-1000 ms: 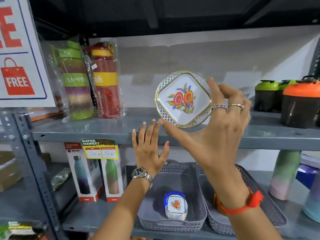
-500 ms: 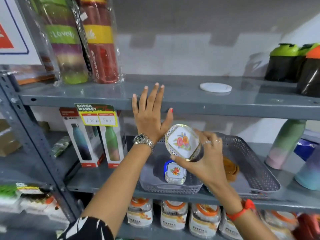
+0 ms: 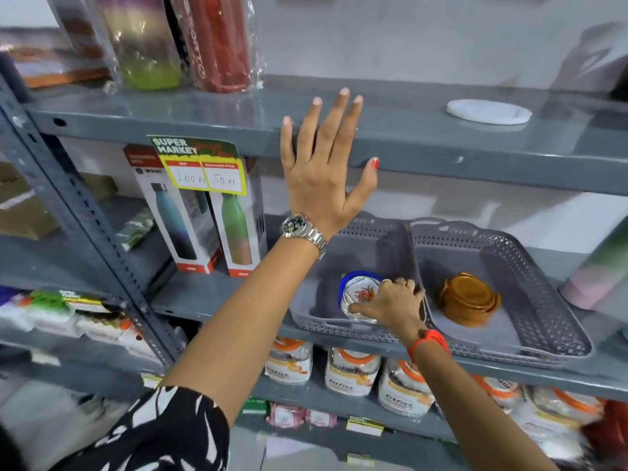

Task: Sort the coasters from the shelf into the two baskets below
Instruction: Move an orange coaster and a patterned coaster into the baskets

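Observation:
My right hand [image 3: 390, 302] is down in the left grey basket [image 3: 370, 246], fingers closed on a white floral coaster [image 3: 356, 294] that lies on a small stack with a blue one underneath. The right grey basket [image 3: 530, 266] holds a stack of brown coasters [image 3: 467, 299]. One plain white round coaster [image 3: 488, 112] lies on the upper shelf at the right. My left hand [image 3: 323, 164] rests flat, fingers spread, against the front edge of the upper shelf [image 3: 475, 154], holding nothing.
Wrapped bottles [image 3: 217, 42] stand at the upper shelf's left. Boxed bottles [image 3: 207, 226] and a price tag [image 3: 204, 164] sit left of the baskets. A pastel bottle [image 3: 598, 270] stands to the right. Jars [image 3: 353, 372] fill the shelf below.
My right hand has carried the floral coaster from above the upper shelf down into the left basket, onto the stack. My left hand stayed on the shelf edge. The view tilted downward.

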